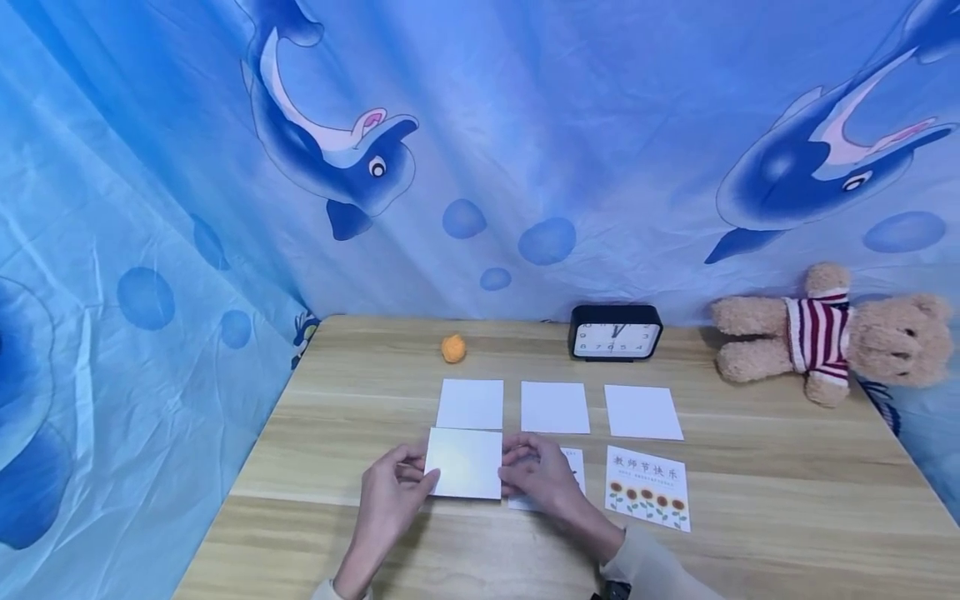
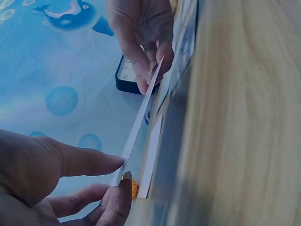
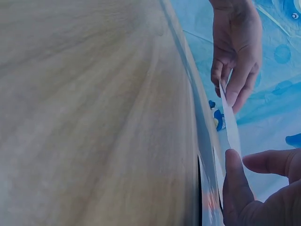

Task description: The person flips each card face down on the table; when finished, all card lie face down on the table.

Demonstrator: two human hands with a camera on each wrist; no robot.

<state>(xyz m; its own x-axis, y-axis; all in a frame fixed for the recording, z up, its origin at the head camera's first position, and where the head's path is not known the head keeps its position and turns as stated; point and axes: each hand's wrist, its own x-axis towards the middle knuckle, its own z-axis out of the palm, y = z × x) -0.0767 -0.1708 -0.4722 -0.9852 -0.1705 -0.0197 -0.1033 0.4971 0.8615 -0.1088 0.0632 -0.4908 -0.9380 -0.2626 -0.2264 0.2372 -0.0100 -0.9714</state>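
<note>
Between my two hands a white card [image 1: 465,463] is held raised off the wooden table, its plain side facing up. My left hand [image 1: 394,490] pinches its left edge, thumb on one face and fingers on the other, as the left wrist view shows. At the opposite edge my right hand [image 1: 542,475] pinches it too; the right wrist view shows the card [image 3: 230,127] edge-on between both hands. Under the right hand lies a printed card [image 1: 575,468], partly covered. To its right is another card [image 1: 648,489] printed with sunflowers and Chinese characters.
Behind the hands, three blank white cards [image 1: 470,404], [image 1: 555,407], [image 1: 643,412] lie in a row on the table [image 1: 330,417]. Farther back are a small orange object [image 1: 453,348], a black clock [image 1: 617,332] and a teddy bear [image 1: 821,333]. A blue dolphin curtain [image 1: 510,150] hangs behind.
</note>
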